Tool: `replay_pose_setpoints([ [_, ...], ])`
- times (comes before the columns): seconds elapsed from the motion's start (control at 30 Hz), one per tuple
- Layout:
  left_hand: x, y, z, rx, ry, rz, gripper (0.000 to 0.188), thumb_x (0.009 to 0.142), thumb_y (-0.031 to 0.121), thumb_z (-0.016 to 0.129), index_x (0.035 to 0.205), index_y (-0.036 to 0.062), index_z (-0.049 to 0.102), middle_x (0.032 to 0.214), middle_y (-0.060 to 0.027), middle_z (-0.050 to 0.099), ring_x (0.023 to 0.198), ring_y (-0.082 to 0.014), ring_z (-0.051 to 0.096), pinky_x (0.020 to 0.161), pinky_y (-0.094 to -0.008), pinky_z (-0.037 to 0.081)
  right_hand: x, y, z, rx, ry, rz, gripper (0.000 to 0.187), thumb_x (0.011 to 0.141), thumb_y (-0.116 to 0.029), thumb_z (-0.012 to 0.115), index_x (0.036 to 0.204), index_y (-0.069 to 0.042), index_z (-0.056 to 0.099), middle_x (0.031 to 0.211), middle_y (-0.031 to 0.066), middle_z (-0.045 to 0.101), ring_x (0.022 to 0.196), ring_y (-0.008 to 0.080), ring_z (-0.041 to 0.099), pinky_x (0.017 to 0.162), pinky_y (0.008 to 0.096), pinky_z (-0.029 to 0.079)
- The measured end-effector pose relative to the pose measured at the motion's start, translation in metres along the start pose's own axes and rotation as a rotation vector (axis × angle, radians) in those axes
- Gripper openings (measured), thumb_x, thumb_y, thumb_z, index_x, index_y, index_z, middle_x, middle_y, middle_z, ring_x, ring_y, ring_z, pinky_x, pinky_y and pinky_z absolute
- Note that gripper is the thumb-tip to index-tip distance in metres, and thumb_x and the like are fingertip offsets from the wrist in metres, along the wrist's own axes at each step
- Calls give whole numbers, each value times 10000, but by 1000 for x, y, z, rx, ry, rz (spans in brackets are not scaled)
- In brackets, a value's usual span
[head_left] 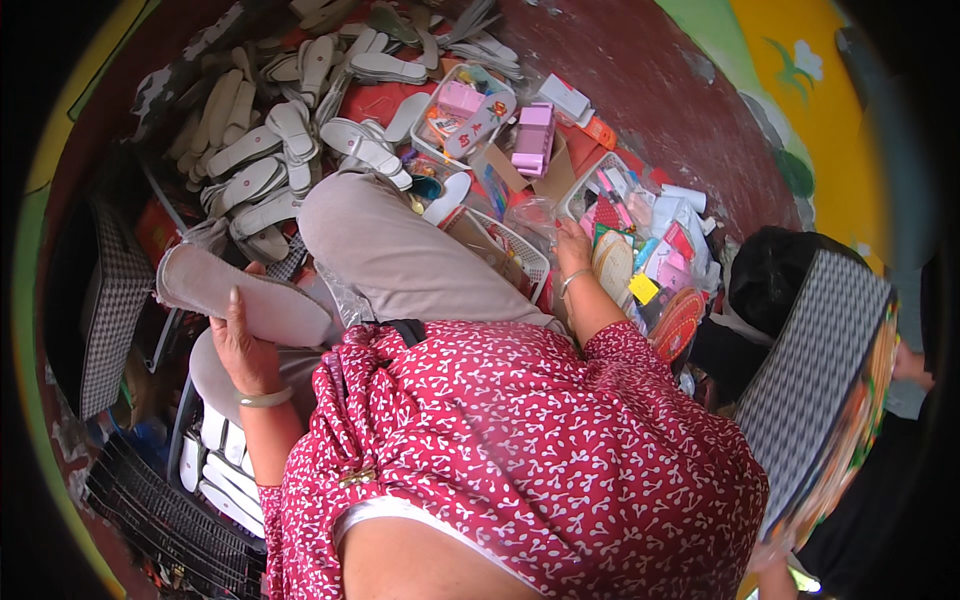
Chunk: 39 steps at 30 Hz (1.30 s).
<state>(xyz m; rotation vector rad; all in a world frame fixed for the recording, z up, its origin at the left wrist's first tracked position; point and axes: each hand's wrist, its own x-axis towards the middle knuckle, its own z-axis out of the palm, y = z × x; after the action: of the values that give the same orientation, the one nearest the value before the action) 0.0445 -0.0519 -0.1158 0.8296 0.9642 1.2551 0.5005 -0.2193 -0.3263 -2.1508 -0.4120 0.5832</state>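
Note:
A pale grey insole is held up in my left hand, thumb lying along its near face and the other fingers mostly hidden behind it. Its toe end points to the upper left, above my bent knee. My right hand is over the baskets to the right, fingers closed at the edge of a crinkled clear plastic bag. Beside that hand stands a white basket packed with small coloured goods. A cream insole leans in the pile, and a red patterned insole lies nearer to me.
Stacks of white insoles cover the floor ahead on the left. Another white basket holds an embroidered insole, next to a pink box. More white insoles fill a crate. A person is close on my right, near a checked panel.

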Motion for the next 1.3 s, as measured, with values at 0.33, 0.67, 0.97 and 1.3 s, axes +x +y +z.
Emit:
replay_pose_setpoints([
  [0.33,17,-9,-16,15,-28,-66,393,910,190,567,1237,6,451,1117,-175,598,938,-225,598,825,-356,490,3,-17,-177,-419,542,-379,412,777,-121,587,1186,-73,573,1179,187,573,1081,314,559,933,361,430],
  [0.67,30,-21,-18,6,-36,-109,402,903,189,577,1243,15,454,1102,-141,598,962,-222,588,824,-349,489,-35,97,-299,-543,460,187,613,836,-352,569,1350,-57,412,1209,263,539,1076,376,552,913,393,434],
  [0.97,25,-17,-29,34,6,-90,392,898,182,584,1237,23,465,1083,-132,603,952,-220,592,815,-351,496,-64,65,-253,-386,664,376,594,886,-457,422,1345,-80,414,1283,211,505,1162,357,505,979,400,384],
  [1.3,14,-7,-33,-24,-9,-92,442,906,173,572,1283,14,406,1153,-187,580,979,-234,588,823,-354,494,-46,43,-328,-663,375,382,630,853,-490,444,1205,25,527,1203,271,539,1147,384,508,950,403,395],
])
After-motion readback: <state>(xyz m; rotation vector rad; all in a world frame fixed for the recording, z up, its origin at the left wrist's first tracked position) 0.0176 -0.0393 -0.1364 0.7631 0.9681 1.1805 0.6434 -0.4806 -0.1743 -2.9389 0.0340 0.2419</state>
